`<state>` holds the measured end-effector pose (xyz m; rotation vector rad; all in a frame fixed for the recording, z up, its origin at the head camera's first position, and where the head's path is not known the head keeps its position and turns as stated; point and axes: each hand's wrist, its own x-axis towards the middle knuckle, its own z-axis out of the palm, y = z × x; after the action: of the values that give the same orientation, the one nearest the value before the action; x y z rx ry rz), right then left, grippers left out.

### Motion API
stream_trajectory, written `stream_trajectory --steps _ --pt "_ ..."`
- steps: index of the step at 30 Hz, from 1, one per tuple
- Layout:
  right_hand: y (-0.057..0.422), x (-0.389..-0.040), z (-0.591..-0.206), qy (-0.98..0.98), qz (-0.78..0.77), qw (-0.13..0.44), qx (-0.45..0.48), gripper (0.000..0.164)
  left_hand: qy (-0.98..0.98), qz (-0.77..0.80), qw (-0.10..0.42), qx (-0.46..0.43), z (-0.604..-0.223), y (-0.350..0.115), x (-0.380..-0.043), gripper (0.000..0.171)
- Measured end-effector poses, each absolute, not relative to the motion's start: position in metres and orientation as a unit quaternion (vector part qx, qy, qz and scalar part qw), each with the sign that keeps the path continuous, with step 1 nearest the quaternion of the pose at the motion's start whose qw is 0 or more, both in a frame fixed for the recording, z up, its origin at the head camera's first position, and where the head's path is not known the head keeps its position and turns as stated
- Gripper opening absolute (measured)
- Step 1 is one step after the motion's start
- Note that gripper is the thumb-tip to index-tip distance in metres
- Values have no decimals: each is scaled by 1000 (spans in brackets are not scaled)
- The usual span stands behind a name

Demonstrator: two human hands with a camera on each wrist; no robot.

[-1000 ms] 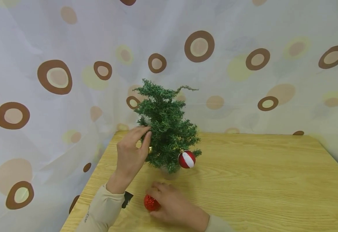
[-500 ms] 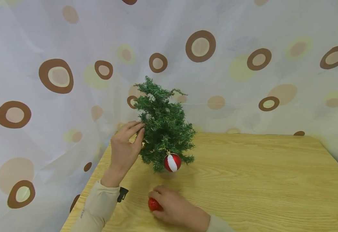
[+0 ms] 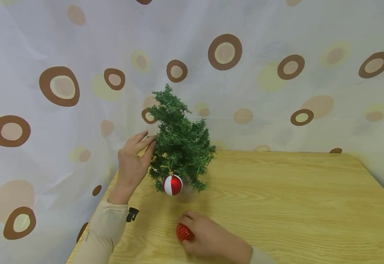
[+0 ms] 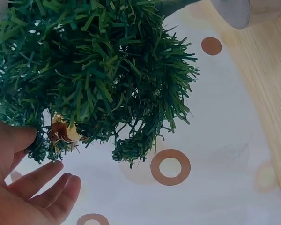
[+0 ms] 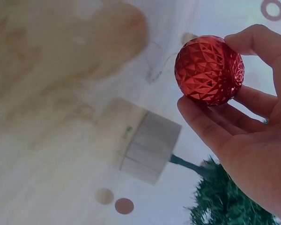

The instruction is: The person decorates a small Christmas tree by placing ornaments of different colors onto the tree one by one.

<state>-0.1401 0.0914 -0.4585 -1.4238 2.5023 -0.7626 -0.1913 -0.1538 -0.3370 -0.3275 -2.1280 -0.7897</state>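
Observation:
A small green artificial Christmas tree (image 3: 182, 143) stands on the table in a pale base (image 5: 150, 147). At its left side my left hand (image 3: 133, 161) pinches a branch tip between thumb and forefinger. Beside those fingers a gold ornament (image 4: 65, 131) hangs among the needles, partly hidden. A red and white striped bauble (image 3: 172, 184) dangles from a low front branch. My right hand (image 3: 208, 234) holds a shiny red faceted bauble (image 5: 208, 70) between thumb and fingers, low in front of the tree.
The wood-patterned table (image 3: 294, 198) stretches to the right of the tree. A white curtain (image 3: 261, 88) with brown and yellow circles stands behind and to the left. A black buckle (image 3: 132, 214) sits by the left sleeve.
The tree has turned, bringing the striped bauble leftward across its front. My left hand has moved left with the branch. My right hand has shifted slightly right, still holding the red bauble.

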Motion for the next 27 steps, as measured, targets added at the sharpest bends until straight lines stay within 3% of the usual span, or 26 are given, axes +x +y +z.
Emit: stream_trajectory --steps 11,21,27 --pt "110 -138 -432 840 -268 -4 -473 47 -853 -311 404 -115 -334 -162 -200 22" --pt "135 -149 -414 817 -355 -20 -454 50 -851 -358 374 -81 -331 -165 -202 24" --pt "145 -156 -406 787 -400 -75 -463 52 -840 -391 366 -91 -330 -162 -198 25"
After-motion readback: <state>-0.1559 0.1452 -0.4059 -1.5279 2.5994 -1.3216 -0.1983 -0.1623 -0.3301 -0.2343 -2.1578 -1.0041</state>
